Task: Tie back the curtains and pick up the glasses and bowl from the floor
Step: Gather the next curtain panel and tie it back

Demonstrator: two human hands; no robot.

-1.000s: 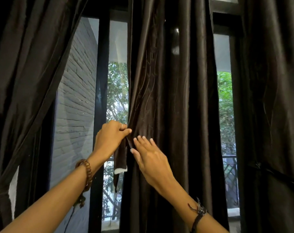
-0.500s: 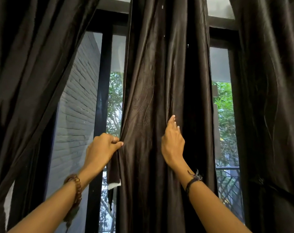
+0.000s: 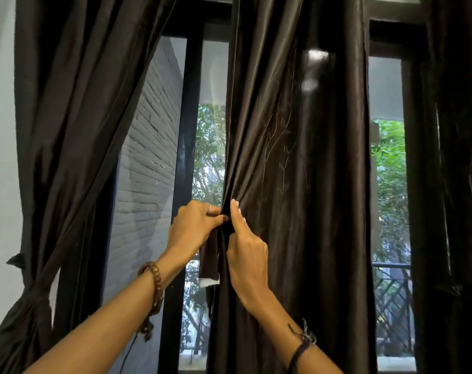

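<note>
At the window, middle curtain (image 3: 297, 184) hanging straight and loose between two glass panes. Left hand (image 3: 194, 228) curled tight on its left edge, pinching a fold of the dark cloth between thumb and fingers. Right hand (image 3: 247, 255) just beside, forefinger stretched up along the same fold, other fingers bent against the fabric; grip there impossible to tell. Left curtain (image 3: 75, 130) gathered aside at a tie-back (image 3: 33, 291). Beaded bracelet (image 3: 155, 284) on left wrist.

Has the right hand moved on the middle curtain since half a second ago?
Yes. The right hand went left across the middle curtain to its edge, beside the left hand.
</note>
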